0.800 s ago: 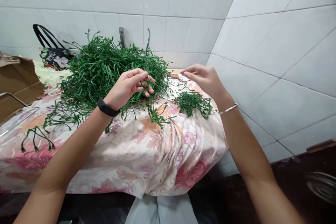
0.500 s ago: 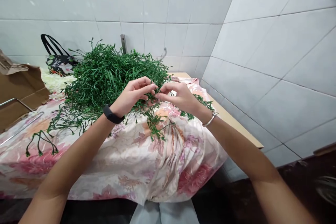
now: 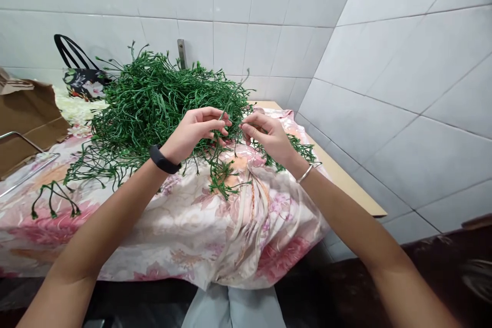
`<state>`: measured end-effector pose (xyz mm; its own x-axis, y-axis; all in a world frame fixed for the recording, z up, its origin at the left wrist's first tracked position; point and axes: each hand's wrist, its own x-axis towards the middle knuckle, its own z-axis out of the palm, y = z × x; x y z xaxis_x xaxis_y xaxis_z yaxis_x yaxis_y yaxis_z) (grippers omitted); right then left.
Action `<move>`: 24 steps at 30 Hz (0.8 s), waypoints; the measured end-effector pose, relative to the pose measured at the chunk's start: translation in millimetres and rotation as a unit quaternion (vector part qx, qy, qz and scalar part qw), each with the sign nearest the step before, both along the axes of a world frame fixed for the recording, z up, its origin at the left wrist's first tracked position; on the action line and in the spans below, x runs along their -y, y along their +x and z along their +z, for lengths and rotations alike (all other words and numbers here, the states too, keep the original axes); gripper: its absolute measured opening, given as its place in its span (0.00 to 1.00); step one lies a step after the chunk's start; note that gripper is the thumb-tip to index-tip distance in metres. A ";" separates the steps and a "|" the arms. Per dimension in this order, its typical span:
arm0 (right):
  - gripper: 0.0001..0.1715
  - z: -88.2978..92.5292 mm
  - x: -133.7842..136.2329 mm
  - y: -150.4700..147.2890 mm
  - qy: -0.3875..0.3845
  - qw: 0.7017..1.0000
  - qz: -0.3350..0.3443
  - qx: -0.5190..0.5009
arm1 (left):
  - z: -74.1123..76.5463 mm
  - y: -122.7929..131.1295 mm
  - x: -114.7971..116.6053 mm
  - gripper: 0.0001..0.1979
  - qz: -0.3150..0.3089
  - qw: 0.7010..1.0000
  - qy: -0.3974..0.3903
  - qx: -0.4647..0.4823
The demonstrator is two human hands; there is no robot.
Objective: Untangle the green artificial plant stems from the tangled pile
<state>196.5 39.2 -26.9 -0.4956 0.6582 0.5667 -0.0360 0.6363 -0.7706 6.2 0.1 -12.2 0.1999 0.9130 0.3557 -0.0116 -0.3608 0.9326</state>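
My left hand (image 3: 198,133), with a black band at the wrist, pinches a green artificial flower stem (image 3: 223,179). The stem's branched tips hang below the fingers over the cloth. To its right, my right hand (image 3: 269,139), wearing a silver bangle, has thumb and fingertips pressed together. Whatever it pinches is too small to make out. A short gap separates the two hands. Behind them rises a big heap of green artificial stems (image 3: 154,102). A smaller bunch of stems (image 3: 303,148) lies beyond my right wrist, partly covered by it.
A floral cloth (image 3: 184,236) covers the table, bunched up in front of me. At the left are a cardboard box (image 3: 26,123), a metal wire frame (image 3: 48,159), white artificial flowers (image 3: 79,113) and a black floral bag (image 3: 84,82). Tiled walls (image 3: 384,61) bound the back and right.
My hands have drawn slightly apart; the right one has moved right, and its fingers have closed into a tighter pinch. The left still holds the stem. The view has tilted down a little.
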 end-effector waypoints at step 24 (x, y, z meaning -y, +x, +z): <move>0.13 -7.7 12.6 -3.9 0.060 0.993 -0.049 0.086 | -9.1 8.5 3.7 0.13 -0.015 0.997 0.071 0.001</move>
